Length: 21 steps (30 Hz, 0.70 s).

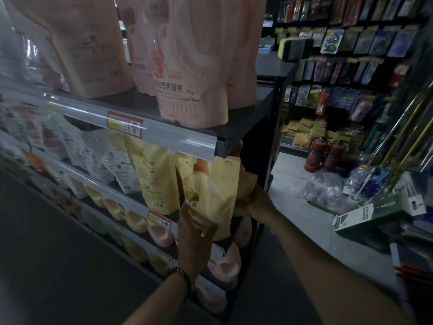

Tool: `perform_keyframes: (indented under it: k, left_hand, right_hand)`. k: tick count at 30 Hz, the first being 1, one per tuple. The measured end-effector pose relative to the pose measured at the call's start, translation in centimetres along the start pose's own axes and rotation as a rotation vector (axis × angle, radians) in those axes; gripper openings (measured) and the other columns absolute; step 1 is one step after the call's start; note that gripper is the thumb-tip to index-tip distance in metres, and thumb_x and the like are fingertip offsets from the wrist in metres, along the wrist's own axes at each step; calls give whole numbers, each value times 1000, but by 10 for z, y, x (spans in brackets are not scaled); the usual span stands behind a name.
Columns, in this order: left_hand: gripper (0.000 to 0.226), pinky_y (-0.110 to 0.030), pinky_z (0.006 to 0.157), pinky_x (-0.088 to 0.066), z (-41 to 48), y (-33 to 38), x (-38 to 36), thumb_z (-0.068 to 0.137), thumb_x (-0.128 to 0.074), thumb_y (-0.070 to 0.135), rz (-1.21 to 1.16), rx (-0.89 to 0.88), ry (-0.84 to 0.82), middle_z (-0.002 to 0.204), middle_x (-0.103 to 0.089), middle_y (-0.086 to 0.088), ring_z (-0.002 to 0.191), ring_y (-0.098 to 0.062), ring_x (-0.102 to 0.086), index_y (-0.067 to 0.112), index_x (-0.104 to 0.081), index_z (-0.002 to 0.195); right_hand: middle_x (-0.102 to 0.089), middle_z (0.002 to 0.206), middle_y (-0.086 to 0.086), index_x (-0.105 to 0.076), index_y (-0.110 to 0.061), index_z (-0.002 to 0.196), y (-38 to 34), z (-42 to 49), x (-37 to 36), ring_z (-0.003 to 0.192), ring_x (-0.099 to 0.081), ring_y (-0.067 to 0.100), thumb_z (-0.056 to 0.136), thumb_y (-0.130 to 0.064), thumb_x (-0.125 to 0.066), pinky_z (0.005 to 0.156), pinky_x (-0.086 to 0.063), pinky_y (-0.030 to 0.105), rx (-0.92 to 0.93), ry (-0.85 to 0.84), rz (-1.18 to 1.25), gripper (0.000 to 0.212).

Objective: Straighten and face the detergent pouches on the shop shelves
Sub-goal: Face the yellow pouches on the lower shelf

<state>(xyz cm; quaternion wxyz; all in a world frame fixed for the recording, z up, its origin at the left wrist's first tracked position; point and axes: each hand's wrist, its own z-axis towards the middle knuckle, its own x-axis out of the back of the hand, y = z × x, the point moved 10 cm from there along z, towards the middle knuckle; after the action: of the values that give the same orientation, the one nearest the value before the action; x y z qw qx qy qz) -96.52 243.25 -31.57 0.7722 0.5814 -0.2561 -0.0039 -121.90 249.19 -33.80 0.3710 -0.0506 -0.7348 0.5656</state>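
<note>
The yellow pouch (210,195) stands at the right end of the middle shelf (121,195), close to the corner post, its orange cap tucked just under the shelf above. Both hands are on it: the left grip (194,228) is clasped on its lower left front, thumb laid across the face, and the right grip (254,198) has hold of its right side, where the film bunches over the fingers and hides most of them. A beaded bracelet (184,276) sits on the left wrist. Just beside the held pouch on the left stands another yellow one (152,179), and further left some white pouches (112,160) lean against each other. On the shelf above, pink pouches (192,66) stand upright, the nearest one facing out at the very edge, above a clear price rail (164,134) with a red and yellow label (125,124). Below the hands lie rows of pink bottles (225,261). Across the aisle to the right, two red fire extinguishers (324,156) stand on the floor beneath a wall of hanging packets (351,43).
</note>
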Motion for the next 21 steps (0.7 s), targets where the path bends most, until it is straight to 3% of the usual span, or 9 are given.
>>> perform_keyframes:
  k: [4, 9, 11, 14, 18, 21]
  left_hand:
    - [108, -55, 104, -55, 1, -6, 1, 72, -82, 52, -1, 11, -19, 154, -52, 3, 139, -23, -54, 37, -24, 162]
    - [90, -52, 99, -57, 5, -14, 4, 77, -79, 50, -3, 39, -24, 145, -58, 9, 130, -20, -60, 35, -36, 155]
    - [73, -52, 98, -57, 6, -16, 6, 84, -77, 37, -2, 59, -26, 138, -60, 6, 125, -19, -61, 31, -43, 148]
    - [51, -49, 97, -56, 10, -18, 16, 92, -74, 15, -20, 75, -7, 126, -62, -4, 118, -24, -62, 21, -51, 137]
    - [51, -35, 91, -52, 22, -21, 25, 95, -72, 9, -38, 78, -44, 124, -62, -13, 114, -29, -61, 15, -51, 141]
    - [48, -22, 83, -49, 29, -22, 36, 97, -72, 10, -85, 68, -75, 122, -64, -11, 109, -24, -65, 19, -50, 139]
  right_hand:
    - [-65, 128, -9, -54, -26, 147, -9, -32, 13, 115, -62, 14, 82, -32, -89, 77, -50, 23, -7, 107, 35, 74]
    - [-67, 113, -6, -63, -23, 121, -6, -77, 31, 106, -63, 18, 86, -13, -81, 80, -44, 30, -47, 432, 137, 41]
    - [-68, 101, -8, -65, -22, 108, -7, -94, 32, 96, -66, 17, 85, -12, -81, 73, -45, 25, -54, 542, 176, 29]
    - [-69, 97, -13, -68, -20, 106, -19, -110, 19, 89, -65, 0, 92, -16, -78, 66, -42, 10, -29, 580, 245, 18]
    - [-70, 88, -8, -68, -18, 98, -41, -128, 3, 82, -65, -2, 97, -18, -74, 63, -44, 12, 18, 640, 317, 6]
    - [-66, 78, -2, -64, -12, 89, -51, -144, -3, 74, -62, 2, 101, -22, -70, 58, -42, 11, 15, 774, 332, 17]
